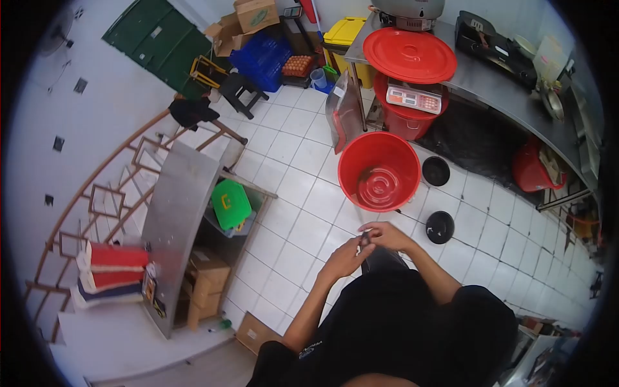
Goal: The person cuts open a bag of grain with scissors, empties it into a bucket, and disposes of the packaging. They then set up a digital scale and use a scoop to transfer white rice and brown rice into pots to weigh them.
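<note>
Object (365,239), small and dark, perhaps a clip, sits before the waist, pinched by the left hand (345,259) and right hand (391,237), fingers closed around it so each steadies it. Just ahead, within reach, a red bucket (410,158) stands open on the floor (284,200); beside it lie a black bowl (436,171) and another bowl (440,227).

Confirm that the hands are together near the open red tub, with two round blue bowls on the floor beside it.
No: the head view shows two round black bowls, not blue, on the floor beside the open red tub. The left hand and right hand are together near it.
</note>
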Tool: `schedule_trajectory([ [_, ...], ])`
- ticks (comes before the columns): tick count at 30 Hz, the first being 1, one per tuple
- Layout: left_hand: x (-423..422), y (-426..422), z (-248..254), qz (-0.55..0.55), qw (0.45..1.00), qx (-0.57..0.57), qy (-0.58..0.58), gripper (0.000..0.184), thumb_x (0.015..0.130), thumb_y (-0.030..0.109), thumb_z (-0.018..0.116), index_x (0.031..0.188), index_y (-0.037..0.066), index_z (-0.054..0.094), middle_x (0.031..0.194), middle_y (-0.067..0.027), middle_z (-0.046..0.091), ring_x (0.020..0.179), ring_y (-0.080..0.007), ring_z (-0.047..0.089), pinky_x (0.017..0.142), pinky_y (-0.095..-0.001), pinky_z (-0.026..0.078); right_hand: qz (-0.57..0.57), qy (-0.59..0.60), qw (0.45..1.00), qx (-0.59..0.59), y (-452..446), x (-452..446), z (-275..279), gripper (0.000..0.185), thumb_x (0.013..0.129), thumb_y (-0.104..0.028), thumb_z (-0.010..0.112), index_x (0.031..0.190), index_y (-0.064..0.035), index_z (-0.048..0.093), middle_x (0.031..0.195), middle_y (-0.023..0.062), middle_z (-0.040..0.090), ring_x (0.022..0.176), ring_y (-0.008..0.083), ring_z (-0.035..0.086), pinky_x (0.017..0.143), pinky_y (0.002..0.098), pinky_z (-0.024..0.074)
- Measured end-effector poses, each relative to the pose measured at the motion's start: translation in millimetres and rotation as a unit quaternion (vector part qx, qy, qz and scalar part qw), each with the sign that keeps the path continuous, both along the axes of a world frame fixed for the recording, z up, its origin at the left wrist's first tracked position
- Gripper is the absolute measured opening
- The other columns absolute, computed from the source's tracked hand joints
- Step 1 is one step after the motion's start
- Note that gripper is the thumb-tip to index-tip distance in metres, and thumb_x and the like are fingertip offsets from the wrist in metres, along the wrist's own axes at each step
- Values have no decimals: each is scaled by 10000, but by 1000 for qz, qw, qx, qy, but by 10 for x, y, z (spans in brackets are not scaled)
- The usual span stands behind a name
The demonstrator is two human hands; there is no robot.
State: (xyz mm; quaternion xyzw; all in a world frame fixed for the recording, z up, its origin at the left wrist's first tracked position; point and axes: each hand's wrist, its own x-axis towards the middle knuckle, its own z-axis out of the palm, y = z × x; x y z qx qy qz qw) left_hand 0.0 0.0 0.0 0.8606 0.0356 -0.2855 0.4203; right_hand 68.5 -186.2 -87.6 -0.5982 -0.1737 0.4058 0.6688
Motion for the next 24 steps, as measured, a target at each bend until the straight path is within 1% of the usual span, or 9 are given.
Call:
schedule_trajectory([
  [2, 86, -7, 135, -78, 996, 16, -26, 654, 922, 472, 581, 1336, -20, 464, 1263, -196, 575, 1057, -304, 618, 940, -397, 462, -68, 7, 998, 1, -125, -14, -26, 446, 828, -40, 656, 1258, -4, 542, 888, 56, 677, 869, 124, 632, 787, 280, 499],
  [3, 916, 557, 25, -82, 996, 27, 2, 654, 922, 472, 581, 1336, -20, 464, 1263, -196, 575, 1057, -304, 618, 940, -397, 462, -147, 54, 988, 3, 400, 747, -229, 413, 826, -32, 652, 1226, -2, 554, 865, 48, 671, 840, 110, 623, 759, 264, 493],
  [8, 2178, 1430, -719, 40, 994, -100, -16, 485, 923, 337, 631, 1238, -25, 559, 1084, -156, 665, 947, -221, 651, 847, -322, 501, -291, 49, 953, -64, 798, 1834, -1450, 302, 857, -112, 693, 1122, -12, 588, 762, 10, 633, 667, 71, 572, 581, 226, 443],
  [11, 2919, 1907, -1083, 111, 991, -50, -56, 415, 919, 318, 638, 1177, -5, 612, 1000, -139, 695, 896, -224, 659, 822, -331, 506, -267, 36, 945, -185, 1171, 2492, -1549, 303, 860, -211, 722, 1064, -18, 607, 709, -15, 592, 611, 57, 528, 525, 229, 412],
  [15, 4035, 2261, -1436, 117, 988, -98, -23, 343, 929, 269, 630, 1142, 0, 640, 985, -115, 706, 914, -172, 650, 823, -302, 496, -333, 36, 921, -198, 1659, 3168, -1507, 332, 857, -299, 726, 1010, -27, 615, 680, -27, 551, 586, 47, 489, 497, 231, 388],
  [17, 4548, 2414, -1716, 152, 978, -141, -29, 341, 929, 264, 632, 1136, -6, 643, 983, -111, 704, 916, -160, 645, 828, -294, 492, -377, 62, 903, -198, 1918, 3419, -1488, 398, 829, -373, 719, 946, 3, 662, 717, 56, 611, 657, 131, 556, 640, 324, 447],
  [19, 5079, 2442, -1945, 133, 984, -121, -7, 340, 929, 262, 633, 1116, -21, 650, 971, -105, 706, 904, -149, 643, 829, -289, 492, -405, 78, 886, -212, 2042, 3636, -1543, 384, 841, -370, 715, 960, -11, 647, 709, 30, 590, 632, 107, 534, 595, 290, 425],
  [23, 6066, 2493, -2704, -12, 994, -88, -56, 319, 907, 240, 641, 1115, 0, 661, 996, -155, 708, 927, -257, 683, 843, -334, 500, -494, 127, 822, -253, 2176, 3757, -1777, 351, 869, -351, 703, 1001, -38, 617, 696, -25, 548, 583, 57, 485, 510, 223, 382],
  [24, 6285, 2485, -3043, 9, 995, -95, -29, 358, 892, 232, 670, 1152, -10, 630, 990, -107, 690, 876, -157, 622, 816, -297, 483, -541, 142, 791, -249, 2249, 3748, -1818, 343, 872, -338, 700, 1013, -36, 615, 698, -27, 548, 583, 56, 481, 515, 224, 382],
])
